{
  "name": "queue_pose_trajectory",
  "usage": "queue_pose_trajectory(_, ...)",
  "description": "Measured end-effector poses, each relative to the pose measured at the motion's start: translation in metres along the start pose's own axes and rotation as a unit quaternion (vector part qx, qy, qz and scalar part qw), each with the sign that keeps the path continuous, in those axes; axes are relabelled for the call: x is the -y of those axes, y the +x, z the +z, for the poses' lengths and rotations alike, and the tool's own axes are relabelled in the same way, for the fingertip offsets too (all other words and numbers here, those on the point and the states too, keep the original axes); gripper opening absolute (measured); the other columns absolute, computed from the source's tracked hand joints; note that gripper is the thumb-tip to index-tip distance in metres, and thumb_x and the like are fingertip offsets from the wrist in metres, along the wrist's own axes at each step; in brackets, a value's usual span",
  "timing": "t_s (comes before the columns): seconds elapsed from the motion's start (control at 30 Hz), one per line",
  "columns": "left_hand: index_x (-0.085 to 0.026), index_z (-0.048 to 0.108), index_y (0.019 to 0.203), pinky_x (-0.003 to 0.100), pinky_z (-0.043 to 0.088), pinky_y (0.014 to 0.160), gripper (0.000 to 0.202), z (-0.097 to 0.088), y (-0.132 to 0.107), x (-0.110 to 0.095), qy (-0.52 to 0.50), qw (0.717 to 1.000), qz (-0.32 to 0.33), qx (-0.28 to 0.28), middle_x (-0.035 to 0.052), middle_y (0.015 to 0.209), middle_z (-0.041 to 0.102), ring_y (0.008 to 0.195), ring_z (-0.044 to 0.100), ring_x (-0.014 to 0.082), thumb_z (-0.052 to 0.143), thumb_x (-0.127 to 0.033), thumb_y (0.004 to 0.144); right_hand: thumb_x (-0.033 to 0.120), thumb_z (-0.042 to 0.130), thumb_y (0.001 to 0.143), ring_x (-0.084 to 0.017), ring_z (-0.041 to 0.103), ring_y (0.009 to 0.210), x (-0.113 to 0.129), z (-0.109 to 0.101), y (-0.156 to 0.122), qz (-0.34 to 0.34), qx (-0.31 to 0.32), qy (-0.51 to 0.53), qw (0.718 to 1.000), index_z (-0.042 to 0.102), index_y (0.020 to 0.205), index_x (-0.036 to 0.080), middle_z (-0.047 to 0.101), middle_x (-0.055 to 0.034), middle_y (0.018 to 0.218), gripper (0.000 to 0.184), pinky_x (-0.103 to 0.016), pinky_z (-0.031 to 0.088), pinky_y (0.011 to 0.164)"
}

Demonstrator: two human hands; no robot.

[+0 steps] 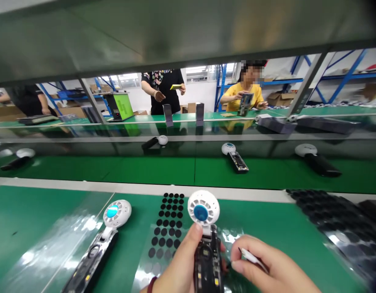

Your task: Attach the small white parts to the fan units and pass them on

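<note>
Head view shows the person's left hand (182,264) with its grip closed round a handheld fan (206,240), thumb lying up along the black handle just below the white round head with its blue centre. The fan stands roughly upright over the green table (38,219), at the bottom middle of the frame, its open handle showing small parts inside. The right hand (267,268) sits just beside the handle on the right, its grip pinched shut on thin white tweezers (252,257), whose dark tip points left toward the handle. Under and behind the hands lies a clear sheet of black round pads (169,224), set in rows, touching the table. A second fan (99,248) lies flat on the table to the left, well apart from the hands, head up and handle slanting down-left. To the far right a larger sheet of dark pads (334,219) rests on the table. Beyond a white rail, three more fans lie on a farther green belt (163,171). Across the line, a person in a black shirt (163,91) holds a yellow slip, and a person in a yellow shirt (243,95) holds a dark device
</note>
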State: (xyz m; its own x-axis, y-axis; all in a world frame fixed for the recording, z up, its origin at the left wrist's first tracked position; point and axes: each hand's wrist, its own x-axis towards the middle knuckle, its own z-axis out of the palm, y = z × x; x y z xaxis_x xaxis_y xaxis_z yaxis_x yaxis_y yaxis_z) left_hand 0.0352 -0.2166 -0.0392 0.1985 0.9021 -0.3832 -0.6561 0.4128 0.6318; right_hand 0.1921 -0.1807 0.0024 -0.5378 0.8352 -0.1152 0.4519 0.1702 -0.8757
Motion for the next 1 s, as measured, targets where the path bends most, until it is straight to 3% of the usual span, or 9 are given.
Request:
queue_pose_trajectory(0.1,-0.017,0.05,0.086,0.022,0.037,0.044,0.05,0.004,-0.003,-0.002,0.068,0.997,0.019,-0.015,0.0026,0.065,0.058,0.047,0.053,0.0129,0.046,-0.064,0.071,0.015,0.048,0.073,-0.011,0.057,0.07,0.002,0.004,-0.001,-0.03,0.014,-0.011,0.999,0.054,0.063,0.023,0.057,0.0029,0.074,0.014,-0.015,0.044,0.063)
queue_pose_trajectory(0.2,-0.017,0.049,0.092,0.024,0.039,0.046,0.05,0.008,-0.005,-0.004,0.079,0.996,0.036,-0.015,0.0009,0.062,0.057,0.048,0.053,0.0134,0.045,-0.063,0.072,0.016,0.047,0.076,-0.01,0.058,0.066,0.004,0.008,-0.001,-0.045,0.015,-0.051,0.998,0.056,0.069,0.025,0.06,0.0049,0.069,0.015,-0.014,0.043,0.059)
queue_pose_trajectory(0.3,-0.018,0.049,0.101,0.027,0.042,0.065,0.048,0.007,-0.004,-0.003,0.089,0.993,0.074,-0.023,0.0009,0.074,0.059,0.065,0.056,0.015,0.048,-0.058,0.074,0.013,0.047,0.077,-0.009,0.058,0.065,0.005,0.012,0.0,-0.083,-0.005,-0.107,0.991,0.056,0.073,0.025,0.06,0.0051,0.073,0.016,-0.014,0.044,0.059)
queue_pose_trajectory(0.37,-0.019,0.049,0.104,0.028,0.038,0.079,0.044,0.005,-0.003,-0.001,0.104,0.99,0.095,-0.032,0.002,0.086,0.06,0.081,0.056,0.017,0.049,-0.053,0.076,0.009,0.044,0.077,-0.009,0.057,0.065,0.004,0.016,0.001,-0.104,-0.018,-0.141,0.984,0.055,0.075,0.026,0.06,0.0048,0.076,0.02,-0.015,0.044,0.059)
queue_pose_trajectory(0.47,-0.019,0.049,0.108,0.031,0.033,0.087,0.038,0.003,-0.002,0.001,0.144,0.982,0.11,-0.051,0.0029,0.096,0.06,0.095,0.052,0.0198,0.044,-0.047,0.082,0.006,0.042,0.075,-0.009,0.058,0.067,0.001,0.02,0.001,-0.11,-0.023,-0.17,0.979,0.054,0.079,0.026,0.058,0.0047,0.079,0.024,-0.018,0.046,0.059)
queue_pose_trajectory(0.67,-0.019,0.047,0.107,0.03,0.034,0.084,0.036,0.004,-0.002,0.002,0.189,0.974,0.113,-0.059,0.0039,0.104,0.059,0.1,0.05,0.0214,0.038,-0.045,0.085,0.006,0.038,0.076,-0.012,0.059,0.072,-0.005,0.024,0.002,-0.108,-0.006,-0.172,0.979,0.053,0.084,0.028,0.057,0.0033,0.084,0.028,-0.023,0.048,0.063)
queue_pose_trajectory(1.0,-0.02,0.046,0.113,0.032,0.036,0.082,0.043,0.007,-0.004,0.003,0.208,0.97,0.091,-0.089,0.0044,0.096,0.062,0.095,0.053,0.0227,0.041,-0.049,0.082,0.004,0.037,0.077,-0.014,0.057,0.071,-0.005,0.023,0.002,-0.122,0.006,-0.213,0.969,0.055,0.085,0.029,0.057,0.0014,0.083,0.032,-0.026,0.049,0.062)
